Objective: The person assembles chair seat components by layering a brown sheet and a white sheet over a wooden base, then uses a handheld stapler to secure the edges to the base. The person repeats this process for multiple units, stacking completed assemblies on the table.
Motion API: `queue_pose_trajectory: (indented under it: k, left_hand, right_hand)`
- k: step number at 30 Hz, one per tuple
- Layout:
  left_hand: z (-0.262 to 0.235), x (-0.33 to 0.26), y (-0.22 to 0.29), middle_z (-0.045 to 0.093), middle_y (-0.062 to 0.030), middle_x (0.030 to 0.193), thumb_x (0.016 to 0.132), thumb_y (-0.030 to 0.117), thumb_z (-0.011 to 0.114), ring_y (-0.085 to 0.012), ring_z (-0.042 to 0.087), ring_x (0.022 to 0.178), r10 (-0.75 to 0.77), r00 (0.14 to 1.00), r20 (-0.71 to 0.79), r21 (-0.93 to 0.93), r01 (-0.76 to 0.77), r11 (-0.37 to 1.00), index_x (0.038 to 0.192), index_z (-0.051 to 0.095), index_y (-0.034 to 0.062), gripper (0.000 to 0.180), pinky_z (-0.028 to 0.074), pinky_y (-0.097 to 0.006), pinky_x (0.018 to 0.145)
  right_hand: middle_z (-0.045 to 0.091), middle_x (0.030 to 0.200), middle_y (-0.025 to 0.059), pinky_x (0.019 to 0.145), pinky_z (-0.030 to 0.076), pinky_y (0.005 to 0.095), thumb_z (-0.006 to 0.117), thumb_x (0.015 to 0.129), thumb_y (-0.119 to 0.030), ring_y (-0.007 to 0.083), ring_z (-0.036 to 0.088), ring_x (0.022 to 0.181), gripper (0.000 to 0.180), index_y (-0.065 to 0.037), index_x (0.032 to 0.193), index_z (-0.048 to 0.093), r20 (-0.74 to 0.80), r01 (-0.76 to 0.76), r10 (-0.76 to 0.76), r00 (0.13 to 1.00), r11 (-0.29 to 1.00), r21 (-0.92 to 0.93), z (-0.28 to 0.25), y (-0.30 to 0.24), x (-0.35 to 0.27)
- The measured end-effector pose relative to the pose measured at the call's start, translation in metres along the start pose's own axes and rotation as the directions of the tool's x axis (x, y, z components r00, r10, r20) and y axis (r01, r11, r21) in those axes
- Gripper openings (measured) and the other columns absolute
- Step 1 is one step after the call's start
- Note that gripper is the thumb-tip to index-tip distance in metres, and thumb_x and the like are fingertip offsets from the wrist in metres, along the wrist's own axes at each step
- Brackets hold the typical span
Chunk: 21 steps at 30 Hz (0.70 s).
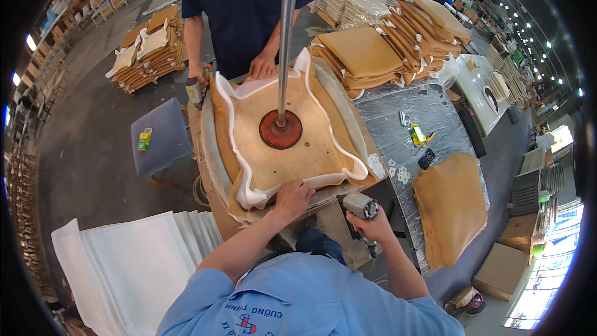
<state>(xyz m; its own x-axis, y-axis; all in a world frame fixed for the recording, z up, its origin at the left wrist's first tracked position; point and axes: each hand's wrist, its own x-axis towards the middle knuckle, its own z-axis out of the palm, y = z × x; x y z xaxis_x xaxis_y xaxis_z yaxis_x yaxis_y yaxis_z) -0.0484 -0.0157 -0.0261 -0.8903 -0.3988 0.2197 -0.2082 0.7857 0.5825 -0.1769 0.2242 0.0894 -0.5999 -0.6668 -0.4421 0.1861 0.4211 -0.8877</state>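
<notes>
Broadly spread tan cover [339,115]: it could be creasing or drifting off-centre if the pull around its edges is uneven; its smooth, leather-like sheet is showing outside the padding.
White padding [349,168]: its loose rim could be bunching under a careless fold; soft and thick, it is curling inward and peaking at the corners.
Wooden panel [317,127]: it is lying centrally before the person, a pale, flat, squarish board with small dark holes; it could be twisting if pressure on it is too light.
Metal rod [286,56]: it is standing over the panel, slim, round and shiny.
Red disc [280,140]: circular and scuffed, it is bearing on the wood.
Grey tool [360,204]: it could be striking fingers if brought carelessly toward the edge; its head is looking hard and rounded.
Right hand [373,227]: it is gripping the tool, apart from the panel.
Left hand [295,198]: it is resting over the near padded edge; I cannot tell whether it is pinching.
</notes>
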Motion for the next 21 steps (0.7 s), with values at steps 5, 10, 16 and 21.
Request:
queue_pose_trajectory:
  k: [5,10,16,21]
  left_hand:
    - [0.013,0.033,0.022,0.073,-0.0144,0.096,0.101,0.028,0.073,-0.0389,0.072,0.096,-0.082,0.993,0.083,-0.055,0.087,0.995,0.101,0.074,0.0088,0.019,0.056,-0.053,0.086]
    - [0.022,0.067,0.039,0.073,-0.0138,0.099,0.098,0.031,0.076,-0.0380,0.072,0.095,-0.092,0.983,0.157,-0.089,0.107,0.990,0.102,0.076,0.0082,0.023,0.057,-0.051,0.085]
    - [0.041,0.091,0.042,0.072,-0.0138,0.097,0.099,0.030,0.074,-0.0370,0.072,0.100,-0.060,0.985,0.159,0.016,0.058,0.998,0.101,0.076,0.0079,0.022,0.055,-0.053,0.088]
    - [0.055,0.096,0.032,0.071,-0.0117,0.094,0.096,0.027,0.074,-0.0367,0.068,0.096,-0.063,0.996,0.056,-0.032,0.065,0.997,0.093,0.072,0.0105,0.017,0.049,-0.053,0.090]
  right_hand:
    - [0.070,0.083,-0.0004,0.055,0.051,0.0273,0.085,0.097,-0.018,0.0079,0.063,0.062,0.033,-0.002,0.123,0.072,-0.118,-0.001,-0.012,0.993,0.993,-0.115,-0.024,0.019,0.046]
    - [0.072,0.087,0.0009,0.057,0.053,0.0285,0.088,0.095,-0.019,0.0074,0.063,0.064,0.038,-0.003,0.124,0.071,-0.091,0.004,-0.014,0.996,0.993,-0.118,-0.041,0.022,0.080]
    - [0.076,0.098,0.0033,0.061,0.056,0.0287,0.089,0.094,-0.017,0.0066,0.065,0.069,0.064,-0.007,0.152,0.065,-0.018,0.002,-0.006,1.000,0.981,-0.195,-0.055,0.019,0.101]
    - [0.076,0.097,0.0031,0.062,0.055,0.0282,0.090,0.093,-0.016,0.0066,0.064,0.069,0.059,-0.005,0.147,0.068,0.014,-0.049,0.052,0.999,0.982,-0.183,-0.064,0.010,0.109]
